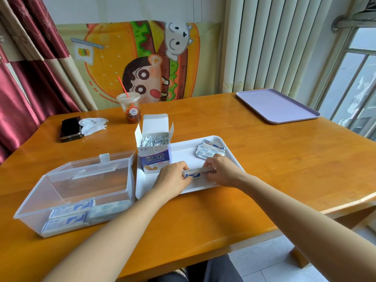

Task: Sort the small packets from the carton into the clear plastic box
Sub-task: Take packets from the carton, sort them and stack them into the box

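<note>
An open white carton (155,151) with blue print stands on the white tray (205,187), still full of small packets. My left hand (173,180) and my right hand (221,169) hold a stack of packets (198,173) between them, one hand at each end, just above the tray. A loose pile of packets (210,150) lies at the tray's far right. The clear plastic box (81,192) sits to the left with its lid up; stacks of packets (71,215) lie along its near side.
A black phone (70,128) and a crumpled tissue (92,125) lie at the far left. A plastic cup with a red straw (130,107) stands behind the carton. A lilac tray (277,105) rests at the far right corner. The table edge runs close in front.
</note>
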Tool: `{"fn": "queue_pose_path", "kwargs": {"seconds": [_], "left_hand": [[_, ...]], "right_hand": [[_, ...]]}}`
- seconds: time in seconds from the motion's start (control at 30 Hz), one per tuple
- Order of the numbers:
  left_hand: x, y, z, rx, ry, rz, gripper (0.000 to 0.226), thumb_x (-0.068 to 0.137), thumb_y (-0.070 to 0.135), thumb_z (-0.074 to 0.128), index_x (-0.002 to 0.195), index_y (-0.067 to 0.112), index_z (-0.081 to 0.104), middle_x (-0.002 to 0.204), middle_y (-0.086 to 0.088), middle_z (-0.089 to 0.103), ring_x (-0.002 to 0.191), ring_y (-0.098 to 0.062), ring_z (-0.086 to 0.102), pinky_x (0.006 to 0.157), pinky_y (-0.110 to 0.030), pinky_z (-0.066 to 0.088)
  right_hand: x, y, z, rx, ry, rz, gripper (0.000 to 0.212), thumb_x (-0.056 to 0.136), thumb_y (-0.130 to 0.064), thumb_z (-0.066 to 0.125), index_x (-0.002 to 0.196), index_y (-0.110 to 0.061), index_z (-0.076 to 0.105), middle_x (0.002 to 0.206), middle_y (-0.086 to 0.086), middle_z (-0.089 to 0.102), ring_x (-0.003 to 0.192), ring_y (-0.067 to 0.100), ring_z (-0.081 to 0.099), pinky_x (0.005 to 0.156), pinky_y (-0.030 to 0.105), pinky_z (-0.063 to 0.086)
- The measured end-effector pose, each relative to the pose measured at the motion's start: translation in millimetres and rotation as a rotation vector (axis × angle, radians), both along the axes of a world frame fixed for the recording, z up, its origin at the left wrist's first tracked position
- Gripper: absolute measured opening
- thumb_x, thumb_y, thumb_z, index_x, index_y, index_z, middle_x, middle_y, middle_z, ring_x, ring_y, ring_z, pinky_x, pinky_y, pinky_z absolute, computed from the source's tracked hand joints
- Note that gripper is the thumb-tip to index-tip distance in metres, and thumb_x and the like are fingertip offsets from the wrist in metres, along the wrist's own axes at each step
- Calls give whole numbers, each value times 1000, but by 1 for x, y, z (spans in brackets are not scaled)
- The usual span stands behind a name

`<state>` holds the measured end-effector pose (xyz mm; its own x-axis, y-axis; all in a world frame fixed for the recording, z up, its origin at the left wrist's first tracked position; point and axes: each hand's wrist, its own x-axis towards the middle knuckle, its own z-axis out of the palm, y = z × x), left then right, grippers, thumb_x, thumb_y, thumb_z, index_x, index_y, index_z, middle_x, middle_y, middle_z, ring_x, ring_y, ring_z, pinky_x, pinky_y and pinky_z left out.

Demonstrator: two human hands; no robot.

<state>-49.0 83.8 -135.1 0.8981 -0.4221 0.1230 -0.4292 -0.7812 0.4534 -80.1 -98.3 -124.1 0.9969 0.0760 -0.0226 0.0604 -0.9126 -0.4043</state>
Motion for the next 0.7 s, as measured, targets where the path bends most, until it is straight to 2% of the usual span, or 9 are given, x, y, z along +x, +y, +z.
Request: {"fn": "queue_pose_path", "kwargs": {"seconds": [0.1, 0.2, 0.3, 0.37, 0.43, 0.5, 0.57, 0.7], "left_hand": [[-1, -2, -1, 3, 1, 1, 16, 88, 32, 62, 101, 24, 62, 72, 5, 54, 75, -21, 55, 60, -28, 35], [-2, -1, 1, -3, 0, 1, 16, 89, 31, 63, 101, 21, 65, 69, 6, 51, 72, -20, 52, 61, -28, 35], [-7, 0, 14, -28, -13, 10, 11, 88, 30, 63, 96, 23, 67, 66, 6, 54, 70, -19, 53, 58, -27, 36], [-12, 1, 27, 0, -60, 3, 12, 89, 28, 60, 97, 24, 67, 80, -1, 61, 75, -20, 54, 59, -27, 37], [-18, 2, 41, 77, -112, -10, 14, 92, 29, 56, 100, 22, 65, 96, -5, 55, 82, -23, 55, 62, -28, 38], [-26, 8, 58, 158, -128, -17, 13, 94, 29, 51, 98, 19, 59, 102, -7, 46, 86, -28, 54, 63, -31, 39], [-31, 16, 76, 206, -128, -31, 12, 95, 26, 45, 91, 16, 51, 102, -9, 51, 83, -28, 52, 63, -33, 40], [-38, 47, 109, 88, 79, -20, 19, 97, 23, 39, 98, 17, 57, 91, -6, 67, 77, -24, 60, 68, -37, 50]], "right_hand": [[0, 2, 1, 6, -20, 10, 20, 83, -13, 57, 102, -11, 62, 99, 4, 47, 82, 20, 48, 67, 27, 36], [0, -1, 0, 28, -39, 9, 14, 83, -10, 58, 95, -9, 65, 93, 6, 62, 78, 18, 51, 63, 27, 39], [-2, -2, 5, 99, -73, -15, 11, 85, -11, 60, 92, -10, 68, 79, -1, 60, 74, 16, 52, 58, 21, 38], [-3, -1, 13, 140, -79, -25, 9, 86, -12, 61, 92, -12, 68, 78, -1, 60, 73, 15, 52, 61, 24, 40], [-7, 1, 24, 152, -96, -16, 7, 86, -11, 61, 89, -13, 67, 77, 1, 60, 72, 16, 52, 62, 25, 40], [-12, 6, 36, 163, -115, 12, 8, 86, -10, 60, 90, -8, 67, 72, 0, 59, 65, 13, 49, 56, 19, 36], [-17, 16, 51, 196, -127, 37, 10, 88, -11, 60, 92, -6, 68, 67, -4, 55, 57, 7, 45, 48, 14, 32], [-25, 45, 74, 245, -153, 82, 12, 90, -20, 60, 95, -13, 69, 68, -5, 59, 55, 8, 47, 44, 16, 34]]}}
